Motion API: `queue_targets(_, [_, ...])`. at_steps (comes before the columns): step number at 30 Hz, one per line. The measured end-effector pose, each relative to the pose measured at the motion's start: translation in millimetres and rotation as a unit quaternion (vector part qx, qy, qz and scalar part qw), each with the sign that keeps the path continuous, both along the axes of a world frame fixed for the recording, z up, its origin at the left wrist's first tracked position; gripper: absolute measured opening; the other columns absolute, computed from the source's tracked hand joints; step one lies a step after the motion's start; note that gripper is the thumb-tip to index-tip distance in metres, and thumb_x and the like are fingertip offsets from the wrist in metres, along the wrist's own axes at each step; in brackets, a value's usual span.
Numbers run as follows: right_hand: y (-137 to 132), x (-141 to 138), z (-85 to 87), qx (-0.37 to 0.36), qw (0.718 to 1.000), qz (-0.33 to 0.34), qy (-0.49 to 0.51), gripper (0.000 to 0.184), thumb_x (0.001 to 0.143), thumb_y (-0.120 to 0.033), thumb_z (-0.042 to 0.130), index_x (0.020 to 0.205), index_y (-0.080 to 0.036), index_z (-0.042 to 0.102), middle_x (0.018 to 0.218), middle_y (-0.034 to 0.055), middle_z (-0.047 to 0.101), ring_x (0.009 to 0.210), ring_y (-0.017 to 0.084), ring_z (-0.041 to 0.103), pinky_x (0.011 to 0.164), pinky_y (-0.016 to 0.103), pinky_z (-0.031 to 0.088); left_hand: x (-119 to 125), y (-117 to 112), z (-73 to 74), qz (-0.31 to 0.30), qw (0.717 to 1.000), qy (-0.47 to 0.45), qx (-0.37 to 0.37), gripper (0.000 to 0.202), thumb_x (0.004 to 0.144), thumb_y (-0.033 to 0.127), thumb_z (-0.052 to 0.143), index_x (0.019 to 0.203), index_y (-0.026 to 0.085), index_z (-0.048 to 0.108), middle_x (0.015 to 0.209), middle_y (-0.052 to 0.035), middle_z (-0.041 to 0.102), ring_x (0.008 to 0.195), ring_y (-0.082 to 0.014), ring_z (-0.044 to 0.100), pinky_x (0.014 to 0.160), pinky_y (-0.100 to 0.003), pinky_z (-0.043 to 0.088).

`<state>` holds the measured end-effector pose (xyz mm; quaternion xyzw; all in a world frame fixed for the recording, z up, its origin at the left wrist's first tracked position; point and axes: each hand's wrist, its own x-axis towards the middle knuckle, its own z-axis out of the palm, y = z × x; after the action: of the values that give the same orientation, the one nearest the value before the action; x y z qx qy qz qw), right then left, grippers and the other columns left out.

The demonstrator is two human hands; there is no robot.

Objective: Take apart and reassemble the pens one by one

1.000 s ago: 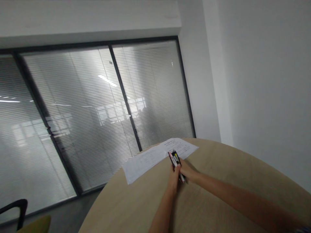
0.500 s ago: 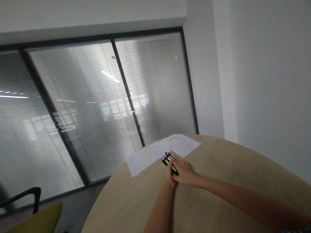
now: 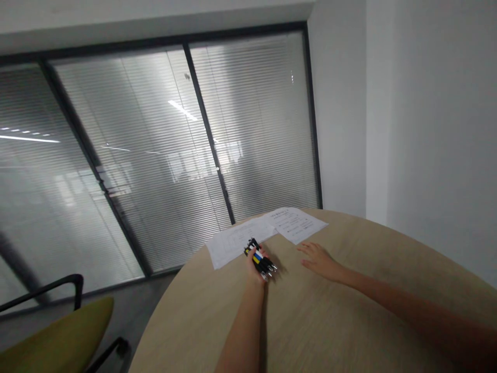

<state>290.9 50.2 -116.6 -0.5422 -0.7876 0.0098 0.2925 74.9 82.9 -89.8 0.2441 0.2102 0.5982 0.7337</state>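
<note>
Gripping a bundle of pens (image 3: 259,259), the left hand (image 3: 256,267) is closing its fingers around the middle of the bunch, so that this grip is wrapped tight on them. The pens are lying slantwise in the fist, their black ends pointing toward ten o'clock and their silvery tips sticking out toward four o'clock, just above the surface (image 3: 318,321). One pen is showing a yellow band and another a blue one; how many pens there are cannot be told.

At about three o'clock from the bundle, the right hand (image 3: 316,259) is resting flat, palm down, on the pale wooden surface, its fingers spread and pointing toward ten o'clock. That grip is slack and holding nothing. The two hands are lying apart, with a strip of bare wood between them.

Beyond the hands, at twelve o'clock, two printed sheets are lying near the far rim of the round surface: a left sheet (image 3: 233,242) whose near edge is just beside the black ends of the pens, and a right sheet (image 3: 297,224) lying close beyond the right hand's fingertips. The print is too small to read.

At eight o'clock, low in the view, a chair (image 3: 54,339) with an olive-green seat and black armrests is standing off the surface's edge. Behind everything, glass panels with closed blinds (image 3: 163,155) are filling the wall.
</note>
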Motion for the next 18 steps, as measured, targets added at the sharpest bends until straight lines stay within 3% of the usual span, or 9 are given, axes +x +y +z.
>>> queue_targets(6, [1,30,-20.1,-0.020,0.999,-0.019,-0.030,0.034,0.075,-0.026,0.047,0.107,-0.016,0.055,0.111,0.0110,0.053,0.107,0.023,0.043,0.093,0.039,0.030,-6,-3,9.5,0.004,0.997,0.070,0.026,0.011,0.072,0.025,0.050,0.072,0.014,0.054,0.046,0.0063,0.042,0.037,-0.0036,0.044,0.042,-0.013,0.042])
queue_targets(11, [-7,29,-18.6,-0.004,0.999,0.012,-0.043,0.030,0.076,-0.024,0.044,0.102,-0.017,0.057,0.109,0.0101,0.054,0.104,0.022,0.045,0.092,0.038,0.032,-26,-7,22.7,-0.024,0.971,0.234,0.033,0.012,0.073,0.026,0.048,0.073,0.015,0.053,0.044,0.0058,0.043,0.036,-0.0063,0.043,0.039,-0.017,0.040])
queue_targets(14, [-10,27,-15.8,-0.001,0.999,0.009,-0.039,0.028,0.076,-0.023,0.043,0.100,-0.019,0.058,0.107,0.0092,0.055,0.102,0.022,0.046,0.091,0.038,0.032,-47,-14,36.9,-0.045,0.925,0.374,0.046,0.013,0.070,0.026,0.051,0.076,0.014,0.053,0.045,0.0052,0.045,0.035,-0.0076,0.043,0.038,-0.019,0.040])
queue_targets(18, [-14,26,-11.1,-0.012,0.999,0.007,-0.040,0.028,0.076,-0.022,0.044,0.099,-0.018,0.058,0.106,0.0092,0.056,0.101,0.022,0.046,0.091,0.037,0.033,-78,-23,54.7,-0.045,0.814,0.574,0.075,0.018,0.065,0.030,0.056,0.072,0.014,0.053,0.049,0.0030,0.050,0.038,-0.0098,0.046,0.041,-0.021,0.040])
